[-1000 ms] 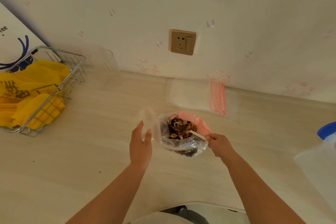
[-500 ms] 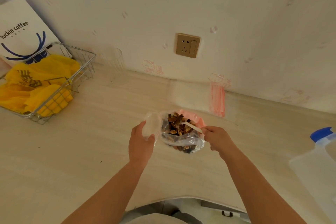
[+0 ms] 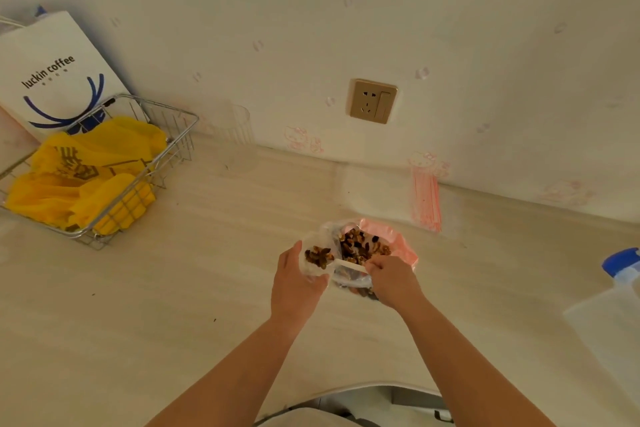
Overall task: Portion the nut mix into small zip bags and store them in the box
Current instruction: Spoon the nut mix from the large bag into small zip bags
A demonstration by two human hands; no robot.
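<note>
Just left of the nut mix bag (image 3: 363, 248), the left hand (image 3: 294, 282) grips the small zip bag (image 3: 317, 255) (mouth best kept wide) while the right hand (image 3: 389, 277) pinches the spoon (image 3: 348, 265), tipping slowly.
</note>
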